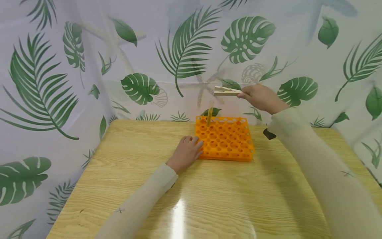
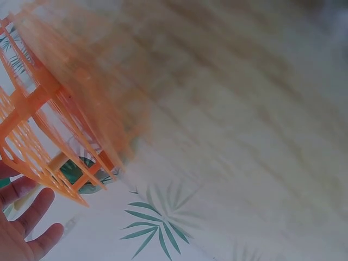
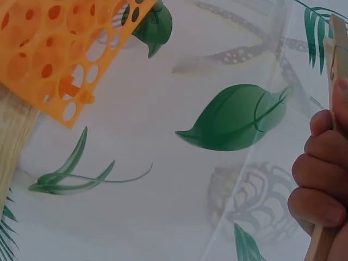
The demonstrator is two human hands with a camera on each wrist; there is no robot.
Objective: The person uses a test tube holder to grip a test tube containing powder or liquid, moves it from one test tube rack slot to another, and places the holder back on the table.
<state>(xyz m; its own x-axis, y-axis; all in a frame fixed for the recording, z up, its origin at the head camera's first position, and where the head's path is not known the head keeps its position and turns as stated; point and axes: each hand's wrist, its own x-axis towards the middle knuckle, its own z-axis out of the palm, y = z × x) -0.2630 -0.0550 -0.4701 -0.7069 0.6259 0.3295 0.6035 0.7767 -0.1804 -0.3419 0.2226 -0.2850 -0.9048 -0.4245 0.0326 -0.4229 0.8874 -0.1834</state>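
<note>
An orange test tube rack [image 1: 223, 136] with rows of round holes stands on the wooden table. One test tube [image 1: 210, 113] with yellowish content rises from its back left part. My left hand [image 1: 186, 152] grips the rack's left side near the front with thumb and index finger; the other fingers [image 2: 41, 209] spread loosely beside it in the left wrist view. Above the rack, my right hand [image 1: 258, 96] holds a wooden test tube clamp [image 1: 228, 91] by its handle, fingers curled round it. The clamp's head points left, above and slightly right of the tube's mouth, apart from it.
The wooden table [image 1: 134, 186] extends around the rack. Right behind its back edge hangs a white cloth [image 1: 98, 33] printed with green leaves, which also covers the sides.
</note>
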